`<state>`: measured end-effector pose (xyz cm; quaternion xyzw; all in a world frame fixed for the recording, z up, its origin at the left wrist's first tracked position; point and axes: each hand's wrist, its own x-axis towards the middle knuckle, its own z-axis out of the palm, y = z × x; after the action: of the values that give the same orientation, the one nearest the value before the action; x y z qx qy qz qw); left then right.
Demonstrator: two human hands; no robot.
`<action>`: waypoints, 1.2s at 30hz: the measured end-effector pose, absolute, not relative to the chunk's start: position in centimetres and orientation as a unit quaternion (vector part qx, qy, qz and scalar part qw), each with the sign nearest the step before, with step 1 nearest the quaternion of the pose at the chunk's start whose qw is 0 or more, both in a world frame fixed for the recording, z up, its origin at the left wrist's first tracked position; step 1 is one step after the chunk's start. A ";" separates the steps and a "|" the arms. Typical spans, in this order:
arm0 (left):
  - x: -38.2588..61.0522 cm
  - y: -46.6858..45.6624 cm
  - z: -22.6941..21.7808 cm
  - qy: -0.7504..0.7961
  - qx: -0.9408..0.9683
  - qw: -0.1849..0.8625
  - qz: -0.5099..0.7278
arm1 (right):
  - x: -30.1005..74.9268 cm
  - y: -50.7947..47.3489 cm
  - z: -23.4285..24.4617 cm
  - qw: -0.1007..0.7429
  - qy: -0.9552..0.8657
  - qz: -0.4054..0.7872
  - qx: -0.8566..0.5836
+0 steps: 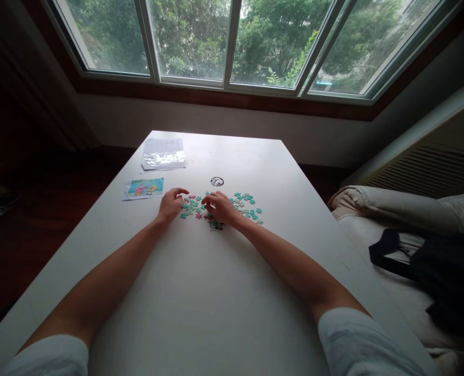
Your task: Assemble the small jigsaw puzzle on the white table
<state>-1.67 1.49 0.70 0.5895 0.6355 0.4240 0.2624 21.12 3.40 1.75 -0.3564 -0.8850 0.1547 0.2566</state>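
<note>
Puzzle pieces: a loose scatter of small jigsaw pieces (192, 205), mostly turquoise and green with some pink and yellow, lies flat near the middle of the table (200, 292), between the two hands and on past the right one.
Darker patch: a dark green and black patch (216, 225) lies just on the near side of the right hand, at the scatter's near edge; whether it is one piece or several joined is too small to tell.
Left hand: this hand (171, 203) is at the scatter's left edge, index finger stretched out toward the pieces; whether finger and thumb pinch one, I cannot tell.
Right hand: this hand (221, 208) is over the middle of the scatter, fingers bent downward, with pieces on both sides of it; whether it pinches one is hidden.
Round item: a small black-and-white disc (217, 181) lies just beyond the right hand.
Picture card: a colourful cartoon sheet (145, 188), largely turquoise, lies left of the left hand, apart from it.
Packet: papers with a shiny clear sleeve (164, 154) lie at the table's far left.
Surroundings: a wide window (192, 42) shows trees ahead; at right, dark cloth (443, 271) rests on pale upholstery (404, 206).
</note>
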 end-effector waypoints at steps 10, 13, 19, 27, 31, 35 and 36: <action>-1.3 1.1 1.3 0.646 0.588 0.258 0.413 | 22.9 5.2 1.7 0.183 -0.897 0.115 -0.386; -1.3 1.0 1.3 0.647 0.591 0.253 0.411 | 22.5 5.1 2.0 0.176 -0.902 0.111 -0.377; -1.2 1.0 1.3 0.630 0.604 0.240 0.424 | 22.2 5.5 1.8 0.194 -0.894 0.143 -0.379; -1.2 1.2 1.5 0.622 0.611 0.232 0.430 | 22.0 5.3 1.5 0.216 -0.889 0.130 -0.382; -1.3 1.4 1.2 0.622 0.614 0.233 0.427 | 21.8 5.4 1.7 0.206 -0.886 0.137 -0.392; -1.3 1.6 0.7 0.620 0.627 0.216 0.420 | 21.8 5.5 1.6 0.194 -0.884 0.142 -0.400; -1.3 1.6 0.6 0.617 0.634 0.208 0.417 | 21.8 5.5 1.5 0.194 -0.885 0.141 -0.399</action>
<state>-1.29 1.59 0.59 0.6342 0.6170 0.4170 0.2080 21.81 5.52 1.54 -0.3994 -0.8848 0.1413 0.1941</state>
